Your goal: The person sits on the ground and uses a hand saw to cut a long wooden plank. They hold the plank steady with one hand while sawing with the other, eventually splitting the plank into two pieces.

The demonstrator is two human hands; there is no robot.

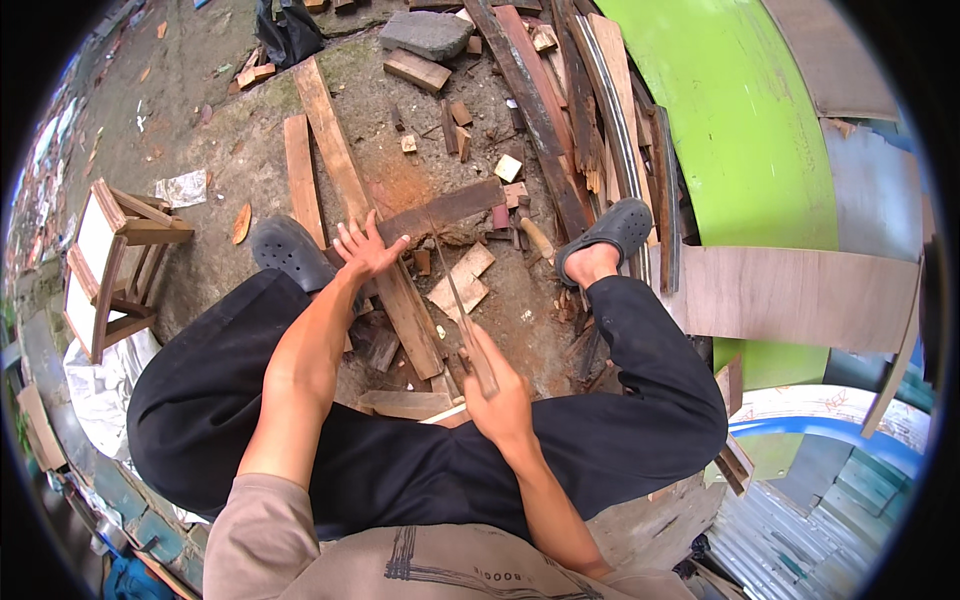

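Rough, dirty ground [225, 130] carries a long plank [333, 130], a shorter plank [302, 175] just beside it, and a patch of orange-brown sawdust [405, 178]. Also lying on it are a dry orange leaf [241, 223], a crumpled pale sheet [182, 189] and a small cream wood scrap [508, 168].

The single view looks steeply down from the person's head, close above the shirt [450, 560], facing forward over the trousers [420, 460] to the ground [250, 160]. Its wide fisheye (a dark round rim hides the corners) frames the left hand [370, 250] and right hand [497, 400] near the middle.
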